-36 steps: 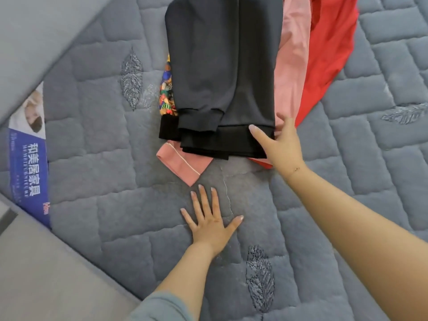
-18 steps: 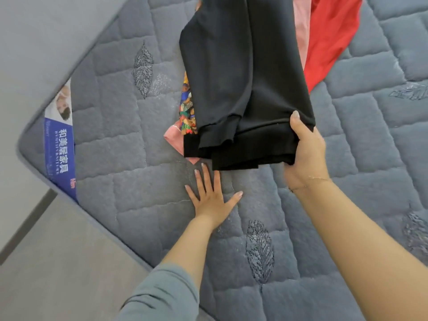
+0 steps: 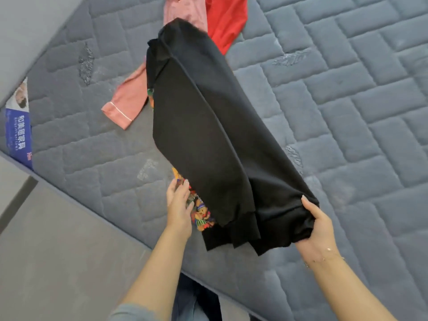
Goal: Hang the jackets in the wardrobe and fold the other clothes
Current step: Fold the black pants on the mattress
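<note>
A black sweatshirt (image 3: pixel 208 135) with a colourful print on its underside hangs lifted above the grey quilted mattress (image 3: pixel 347 112), stretching from the upper middle toward me. My right hand (image 3: pixel 317 225) grips its ribbed hem at the lower right. My left hand (image 3: pixel 179 205) touches the printed side at the garment's left edge, fingers fairly straight. Behind it a pink garment (image 3: pixel 129 100) lies with one sleeve spread to the left. A red garment (image 3: pixel 227 24) lies at the top.
The mattress edge runs diagonally from the left side to the bottom middle, with grey floor (image 3: pixel 58 251) beyond it. A blue and white label (image 3: pixel 18 135) sits on the mattress's left corner. My legs in jeans (image 3: pixel 194 302) show at the bottom.
My right hand pulled the black sweatshirt off the pile toward me and lifted it. My left hand left the mattress and rose to the garment's left edge. The pink sleeve is now uncovered.
</note>
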